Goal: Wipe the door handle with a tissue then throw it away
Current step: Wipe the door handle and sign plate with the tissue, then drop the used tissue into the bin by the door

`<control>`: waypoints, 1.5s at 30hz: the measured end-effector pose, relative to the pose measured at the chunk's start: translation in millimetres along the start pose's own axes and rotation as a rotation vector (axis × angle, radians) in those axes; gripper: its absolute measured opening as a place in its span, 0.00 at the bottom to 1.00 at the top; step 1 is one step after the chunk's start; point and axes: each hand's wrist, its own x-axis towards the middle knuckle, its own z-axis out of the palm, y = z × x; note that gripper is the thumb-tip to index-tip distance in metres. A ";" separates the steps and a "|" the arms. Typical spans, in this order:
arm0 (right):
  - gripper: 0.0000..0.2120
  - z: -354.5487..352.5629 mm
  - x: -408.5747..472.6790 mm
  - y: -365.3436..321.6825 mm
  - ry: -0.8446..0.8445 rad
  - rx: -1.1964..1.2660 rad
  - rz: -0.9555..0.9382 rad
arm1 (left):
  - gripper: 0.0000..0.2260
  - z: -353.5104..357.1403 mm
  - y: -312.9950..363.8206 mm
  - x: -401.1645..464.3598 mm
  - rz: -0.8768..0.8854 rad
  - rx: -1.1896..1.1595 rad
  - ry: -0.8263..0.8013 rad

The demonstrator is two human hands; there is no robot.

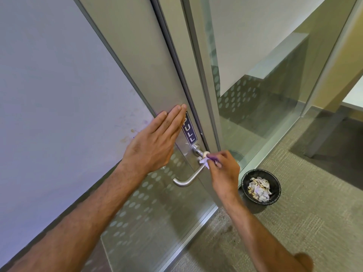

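**Tissue at the top of the door handle, bin low to the right**

Tissue (204, 160): small, crumpled, white. Pinched in the fingertips of the right hand (223, 170) and pressed against the door handle (191, 173) near its upper end, just below the round mount. Right hand closed on the tissue.

Left hand (157, 140): flat and open, fingers together, palm laid on the metal door frame (137, 61) above and left of the handle. It partly covers the blue "PULL" sign (189, 132). Holds nothing; likely steadying the door.

Handle geometry: a bent metal lever. Its long bar runs from the mount down and to the left, ending in a curved return toward the door. The bar below the tissue is bare.

Relation that matters: the right hand sits at the top of the bar, so the unwiped length lies below and left of it, along the bar's long axis. Judged next stroke: slide down and left along the bar.

Bin (261, 186): black, round, on the carpet floor (294, 222), below and right of the right hand, near the glass panel (255, 114). It has crumpled paper inside. The right hand is the nearer one for the drop.

Stage: wiping under way; disposal not yet done.
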 end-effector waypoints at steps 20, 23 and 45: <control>0.07 -9.5 25.9 -15.8 -0.074 -0.219 -0.354 | 0.37 10.0 2.5 -2.7 0.005 -0.030 0.017; 0.10 -36.1 23.4 -15.6 -0.105 -0.170 -0.223 | 0.34 6.2 -0.3 -6.2 0.030 -0.102 0.014; 0.15 -190.6 169.1 98.3 -0.642 -0.535 -0.094 | 0.34 -37.9 264.8 75.4 -0.627 -1.368 -0.524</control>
